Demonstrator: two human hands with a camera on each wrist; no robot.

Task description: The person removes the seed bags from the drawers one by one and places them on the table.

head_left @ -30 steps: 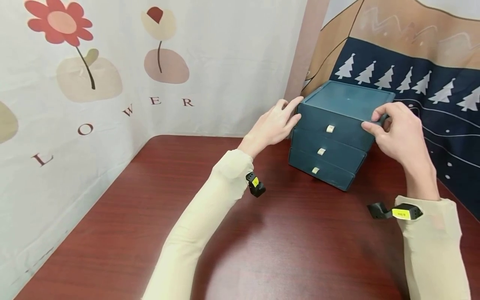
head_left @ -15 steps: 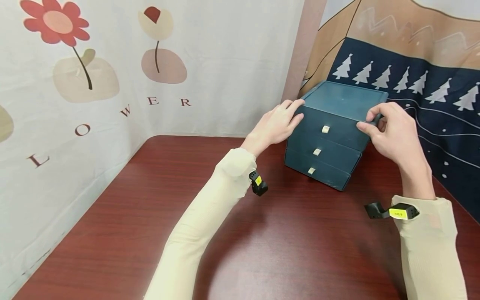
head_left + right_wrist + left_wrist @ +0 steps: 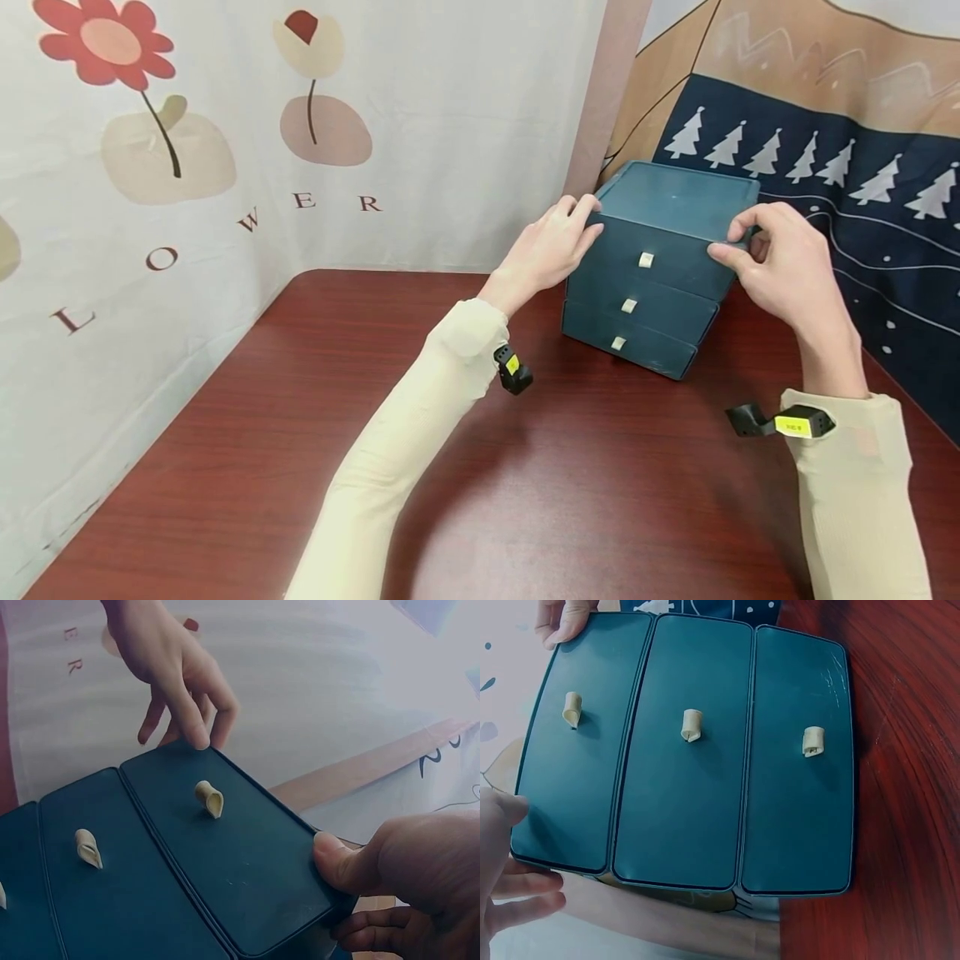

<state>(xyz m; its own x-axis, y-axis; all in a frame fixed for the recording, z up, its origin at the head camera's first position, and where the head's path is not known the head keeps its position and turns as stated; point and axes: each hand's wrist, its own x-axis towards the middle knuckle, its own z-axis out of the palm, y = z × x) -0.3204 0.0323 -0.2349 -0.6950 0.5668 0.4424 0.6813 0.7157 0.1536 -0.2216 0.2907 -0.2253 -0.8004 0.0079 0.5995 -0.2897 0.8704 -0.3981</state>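
A dark teal drawer box (image 3: 678,250) stands on the table toward the right, its three drawers pushed in and stacked one above another. Each drawer front carries a small cream loop pull (image 3: 692,725). My left hand (image 3: 543,250) holds the box's upper left front corner; in the left wrist view its thumb is at the front edge and other fingers lie along the side. At the upper right front corner, my right hand (image 3: 791,267) grips with the thumb (image 3: 334,860) on the top drawer's front and the fingers curled behind the edge, partly hidden.
The reddish-brown wooden table (image 3: 465,467) extends in front of the box. A white cloth (image 3: 465,125) with flowers and letters hangs at the left and back. Behind the box on the right hangs a navy and tan cloth (image 3: 892,250) with white trees.
The box has turned slightly and shifted a little left, its rear right top corner moving most. Both hands have stayed at its upper corners. The head view has also drifted slightly.
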